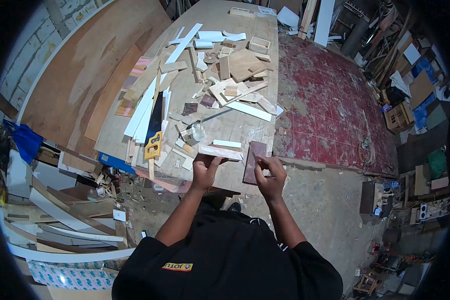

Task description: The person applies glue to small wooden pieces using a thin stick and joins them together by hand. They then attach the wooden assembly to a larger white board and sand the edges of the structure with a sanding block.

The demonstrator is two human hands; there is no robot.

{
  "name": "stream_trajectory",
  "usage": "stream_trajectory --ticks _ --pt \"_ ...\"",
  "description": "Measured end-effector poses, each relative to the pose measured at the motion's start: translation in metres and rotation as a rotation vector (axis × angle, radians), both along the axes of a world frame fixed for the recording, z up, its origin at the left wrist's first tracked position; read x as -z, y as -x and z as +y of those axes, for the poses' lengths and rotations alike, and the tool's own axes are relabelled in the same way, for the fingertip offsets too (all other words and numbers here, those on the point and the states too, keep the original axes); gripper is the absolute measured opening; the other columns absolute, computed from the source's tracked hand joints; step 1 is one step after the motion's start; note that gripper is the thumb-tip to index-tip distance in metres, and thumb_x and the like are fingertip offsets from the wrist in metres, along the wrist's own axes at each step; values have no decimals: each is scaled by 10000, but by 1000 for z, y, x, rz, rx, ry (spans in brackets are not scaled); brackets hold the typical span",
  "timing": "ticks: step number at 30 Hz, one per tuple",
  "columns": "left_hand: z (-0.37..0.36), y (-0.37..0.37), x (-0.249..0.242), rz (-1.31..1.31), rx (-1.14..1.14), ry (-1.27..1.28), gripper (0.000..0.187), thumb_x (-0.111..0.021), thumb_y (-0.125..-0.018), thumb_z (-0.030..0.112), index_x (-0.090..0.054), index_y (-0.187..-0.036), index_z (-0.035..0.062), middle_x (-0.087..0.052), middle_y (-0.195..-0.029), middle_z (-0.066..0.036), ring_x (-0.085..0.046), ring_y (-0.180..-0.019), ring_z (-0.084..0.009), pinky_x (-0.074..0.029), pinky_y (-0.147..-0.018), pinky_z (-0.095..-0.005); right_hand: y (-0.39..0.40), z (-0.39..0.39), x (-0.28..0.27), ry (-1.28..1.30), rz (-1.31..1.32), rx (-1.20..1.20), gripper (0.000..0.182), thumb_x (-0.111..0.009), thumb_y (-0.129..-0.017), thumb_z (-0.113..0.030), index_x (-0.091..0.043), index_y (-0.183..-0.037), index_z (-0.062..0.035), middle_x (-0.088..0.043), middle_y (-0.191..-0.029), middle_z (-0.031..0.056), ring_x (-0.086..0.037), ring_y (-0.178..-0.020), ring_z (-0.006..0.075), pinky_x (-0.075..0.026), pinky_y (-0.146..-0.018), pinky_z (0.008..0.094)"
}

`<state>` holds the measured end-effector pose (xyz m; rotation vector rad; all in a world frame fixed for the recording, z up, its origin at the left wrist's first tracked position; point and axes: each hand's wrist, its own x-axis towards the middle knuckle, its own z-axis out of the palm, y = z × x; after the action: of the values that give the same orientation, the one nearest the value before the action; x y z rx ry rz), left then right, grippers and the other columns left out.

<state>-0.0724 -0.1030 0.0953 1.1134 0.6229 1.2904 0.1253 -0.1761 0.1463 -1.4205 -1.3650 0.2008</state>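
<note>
My left hand (205, 171) is closed round a pale, narrow wood block (220, 152), held by its left end above the front of the workbench. A flat reddish-brown board (255, 161) lies at the bench's front right, and my right hand (270, 176) is over its right side with fingers bent together. What that hand pinches, if anything, is too small to make out. Just behind the wood block is a short white strip (227, 143). A clear cup (198, 131) stands further back on the left.
Wood offcuts (245, 65) and white strips cover much of the workbench (230, 15). A saw with a yellow handle (153, 146) lies at its left side. Large curved panels (85, 75) stand left, and red flooring (325, 100) lies to the right.
</note>
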Motion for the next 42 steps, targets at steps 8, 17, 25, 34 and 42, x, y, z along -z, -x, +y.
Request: stream_trajectory --ticks 8,17,25,34,42 --pt "-16 -7 -10 336 -271 -299 298 -741 -815 35 -611 -1079 -18 -659 -1038 -125 -651 -947 -186 -527 -855 -318 17 -11 9 -97 -146 -62 316 -741 -729 41 -682 -1031 -32 -639 -831 108 -639 -721 250 -514 -626 334" --pt "-18 -16 -13 319 -292 -342 296 -764 -789 -6 -594 -1032 -2 -663 -1069 -143 -650 -988 -196 -521 -894 -339 20 -7 9 -134 -317 -130 281 -741 -711 22 -698 -979 -49 -635 -811 110 -621 -697 281 -491 -588 377" --pt "-21 -19 -10 302 -246 -314 319 -743 -767 -18 -588 -1045 4 -661 -1044 -142 -656 -951 -186 -525 -857 -321 7 6 19 -106 -382 -22 249 -727 -736 -7 -705 -980 -49 -628 -827 109 -606 -739 285 -486 -619 383" --pt "-19 -16 -15 353 -230 -335 304 -743 -770 -2 -587 -1031 0 -650 -1016 -121 -648 -917 -169 -517 -825 -305 2 8 11 -154 -340 -10 232 -731 -707 10 -696 -930 -45 -627 -797 107 -623 -709 289 -492 -579 380" --pt "-15 -16 -14 362 -240 -321 291 -747 -784 18 -589 -1027 4 -653 -999 -114 -651 -904 -165 -518 -819 -305 10 4 2 -131 -214 -182 208 -729 -724 23 -691 -915 -50 -632 -796 110 -624 -696 289 -507 -604 385"
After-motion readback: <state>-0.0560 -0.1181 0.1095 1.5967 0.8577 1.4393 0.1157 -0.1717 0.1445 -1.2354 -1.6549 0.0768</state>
